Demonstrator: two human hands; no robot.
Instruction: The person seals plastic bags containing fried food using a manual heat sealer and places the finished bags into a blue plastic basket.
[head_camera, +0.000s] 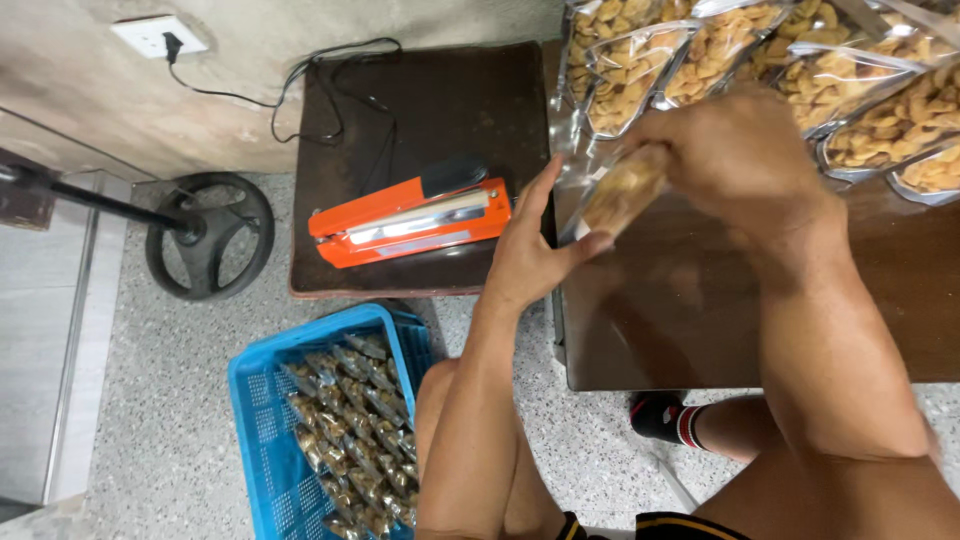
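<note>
**Both hands hold one snack pouch at the tabletop edge**

Right hand (735, 160) is closed on the top of a clear snack pouch (622, 190), and the left hand (525, 250) pinches its lower end between thumb and fingers. The pouch is tilted above the brown tabletop (700, 310), near the filled pouches (800, 70). I judge it is being readied for sealing; the orange heat sealer (410, 222) lies on the dark side table (440, 110). A blue crate (260, 400) on the floor holds more packs.

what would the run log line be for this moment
left hand: holds clear snack pouch | right hand: grips pouch top | orange heat sealer: on small table, untouched | blue crate: packed pouches, on floor
</note>
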